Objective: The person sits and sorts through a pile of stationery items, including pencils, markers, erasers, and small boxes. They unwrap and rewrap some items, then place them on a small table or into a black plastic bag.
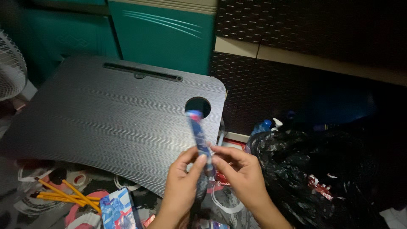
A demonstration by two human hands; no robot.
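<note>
Holding a thin blue-and-red wrapped strip [198, 135] upright between them, the left hand [183, 176] and right hand [237, 169] meet just in front of the near edge of the dark lap desk [106, 114]; both pinch narrowly on the strip's lower part, left thumb and forefinger on one side, right fingertips on the other, so each hand is closed on it; its top end stands in front of the round cup hole [198, 106] near the desk's right corner. By my reading the step in hand is working at the strip itself, peeling or unrolling its wrap, though the pictures do not settle which; a next move would call for one hand to steady the lower end while the other slides or pulls along it, with a light pinch so it does not bend. Yellow pencils [63, 195] lie on the floor at lower left, beside a blue printed packet [116, 208]; a black plastic bag [305, 169] sits to the right, a fan [10, 63] at the left edge. Dim light hides much: what the strip really is, what lies in the bag, and the dark thing below the hands, cut off by the frame's bottom edge.
</note>
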